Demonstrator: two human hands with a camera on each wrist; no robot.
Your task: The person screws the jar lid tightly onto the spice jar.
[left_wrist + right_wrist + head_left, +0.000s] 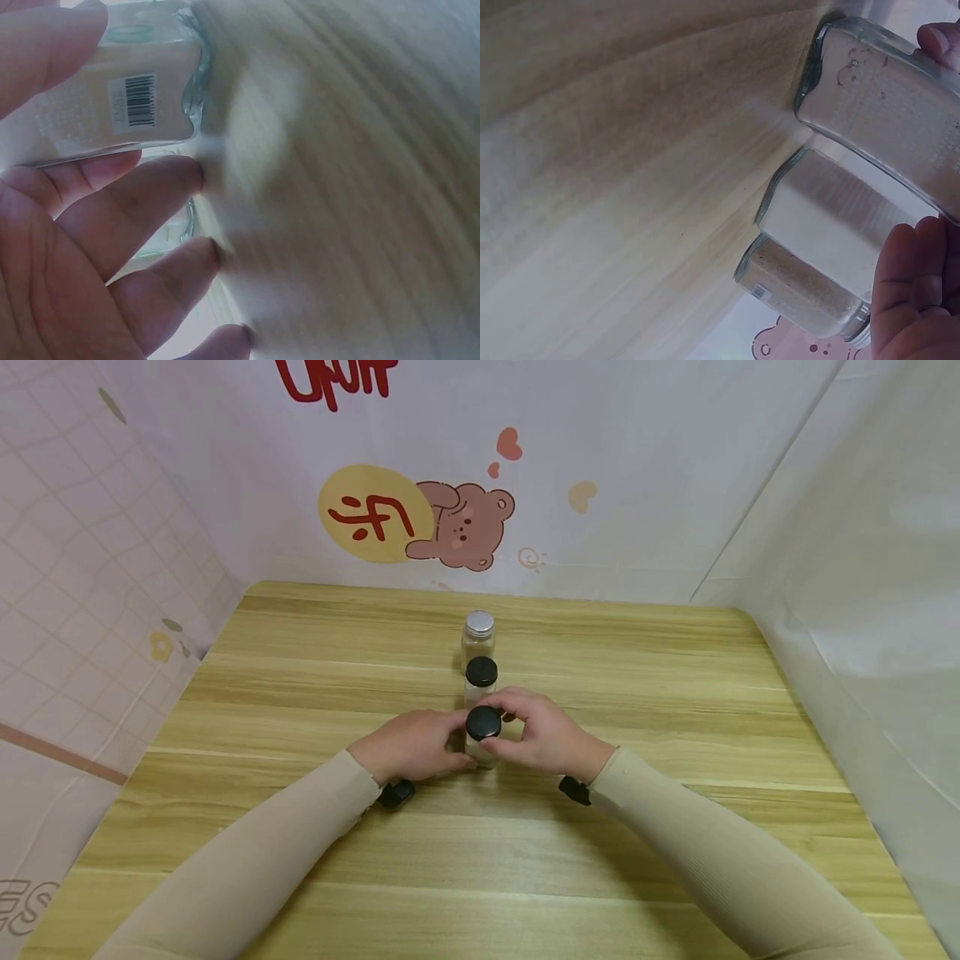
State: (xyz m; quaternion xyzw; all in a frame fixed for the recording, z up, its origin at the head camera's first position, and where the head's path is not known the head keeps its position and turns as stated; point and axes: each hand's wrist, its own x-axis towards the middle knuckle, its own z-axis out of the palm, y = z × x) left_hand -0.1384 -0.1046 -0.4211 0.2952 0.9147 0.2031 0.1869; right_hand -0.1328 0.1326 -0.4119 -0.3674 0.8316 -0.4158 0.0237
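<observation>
Three square glass jars stand upright in a line on the wooden table. The nearest jar (483, 723) has a black lid; the left wrist view shows its pale beige contents and a barcode label (139, 101). My left hand (415, 745) holds it from the left, thumb on the near side, other fingers spread down near the tabletop. From the right, my right hand (551, 731) grips the same jar between thumb and fingers. Just behind stands a black-lidded jar (832, 214) of white contents, then a silver-lidded jar (799, 289) with brownish, speckled contents.
The wood-grain table (645, 677) spreads around the jars. A white wall sheet (637, 427) with a printed bear rises behind it, and pale sheets hang at both sides. Black straps with small devices sit at both wrists.
</observation>
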